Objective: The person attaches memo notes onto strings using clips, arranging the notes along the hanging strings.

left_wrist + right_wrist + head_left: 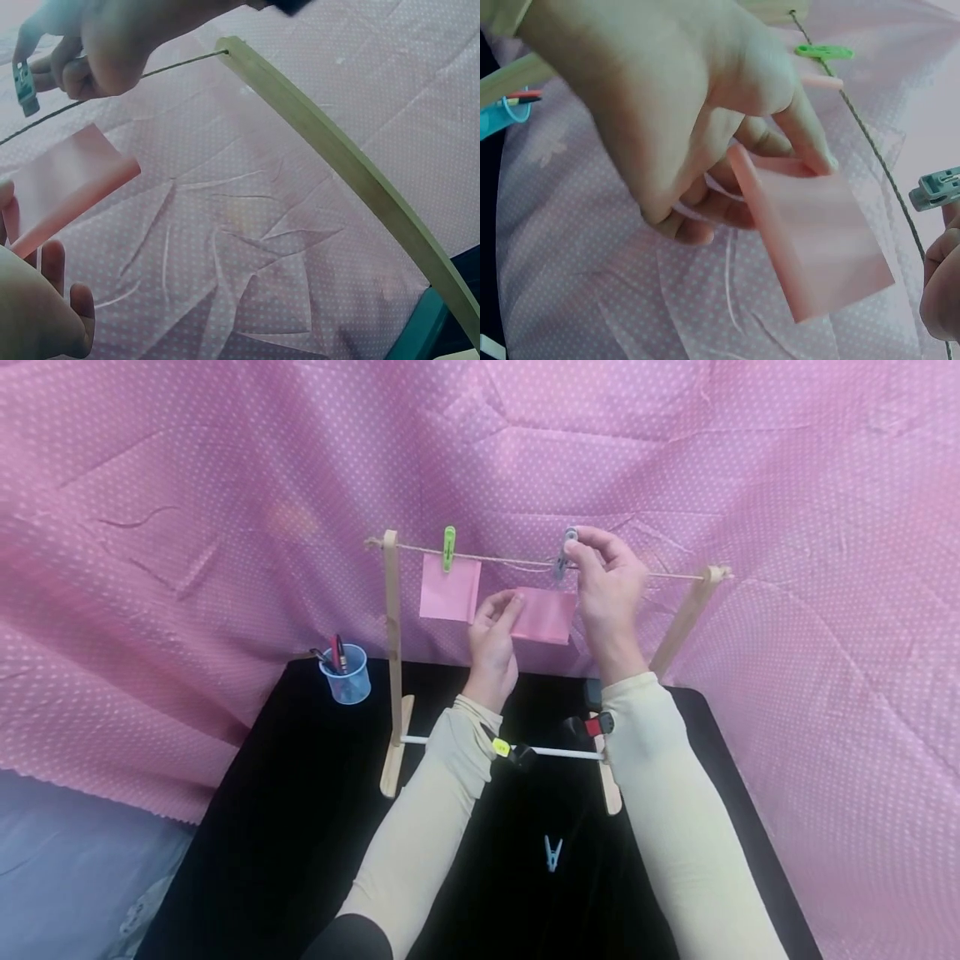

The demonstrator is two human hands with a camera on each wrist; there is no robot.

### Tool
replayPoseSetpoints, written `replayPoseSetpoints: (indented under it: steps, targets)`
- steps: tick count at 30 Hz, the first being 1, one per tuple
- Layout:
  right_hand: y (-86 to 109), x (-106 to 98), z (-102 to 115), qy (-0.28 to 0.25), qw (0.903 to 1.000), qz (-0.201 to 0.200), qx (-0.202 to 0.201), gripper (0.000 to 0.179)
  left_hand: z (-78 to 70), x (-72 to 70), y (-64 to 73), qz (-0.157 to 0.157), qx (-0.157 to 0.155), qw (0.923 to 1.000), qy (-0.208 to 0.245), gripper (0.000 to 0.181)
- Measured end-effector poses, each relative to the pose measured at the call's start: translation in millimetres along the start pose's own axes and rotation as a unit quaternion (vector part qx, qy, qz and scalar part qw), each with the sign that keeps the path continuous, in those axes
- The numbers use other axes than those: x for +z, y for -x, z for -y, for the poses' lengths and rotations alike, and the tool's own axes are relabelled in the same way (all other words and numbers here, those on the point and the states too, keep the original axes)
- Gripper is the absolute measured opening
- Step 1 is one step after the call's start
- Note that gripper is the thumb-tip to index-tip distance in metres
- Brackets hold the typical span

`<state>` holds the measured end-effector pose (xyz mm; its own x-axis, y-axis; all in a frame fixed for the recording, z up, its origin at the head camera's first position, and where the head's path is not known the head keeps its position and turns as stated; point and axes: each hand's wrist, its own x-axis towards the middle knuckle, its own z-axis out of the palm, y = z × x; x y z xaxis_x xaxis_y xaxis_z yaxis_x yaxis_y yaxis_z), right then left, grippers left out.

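My left hand [492,643] pinches a folded pink paper [546,615] by its left edge, just below a twine line [517,561]. In my right hand [611,585] a grey-blue clothespin [566,553] is pinched between thumb and fingers, close to the line and above the paper. The left wrist view shows this clothespin [25,88] apart from the paper [71,184]. Farther left, another pink paper [448,587] hangs from the line under a green clothespin [448,548].
Two wooden posts [393,635] hold up the line, joined low down by a white rod [566,752]. A light blue clothespin [552,853] lies on the black table [480,893]. At the back left stands a blue cup [348,681] of pens. Pink dotted cloth [225,527] hangs behind.
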<state>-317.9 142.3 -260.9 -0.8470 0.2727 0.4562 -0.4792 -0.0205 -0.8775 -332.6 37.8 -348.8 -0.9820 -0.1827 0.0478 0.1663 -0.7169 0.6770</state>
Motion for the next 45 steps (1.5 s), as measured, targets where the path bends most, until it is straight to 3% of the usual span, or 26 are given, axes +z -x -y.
replayPoseSetpoints:
  steps: [9,25,33,45]
  targets:
    - [-7.1,10,0,0.0,0.9997,-0.008,-0.024,0.013,-1.8,1.4,1.3,0.004,-0.006,0.9996,0.026,0.023]
    - [-14.6,14,-2,0.015,0.9993,-0.027,-0.021,0.01,-1.8,2.4,-2.8,0.012,-0.019,0.9991,0.035,0.024]
    - [-12.3,15,-5,0.084,0.9963,-0.017,-0.011,0.01,-3.0,3.9,-6.3,0.017,-0.019,0.9989,0.04,0.022]
    - [-10.9,12,-15,0.112,0.9934,0.005,0.021,0.012,-4.2,5.5,-9.1,0.016,-0.025,0.9989,0.037,0.018]
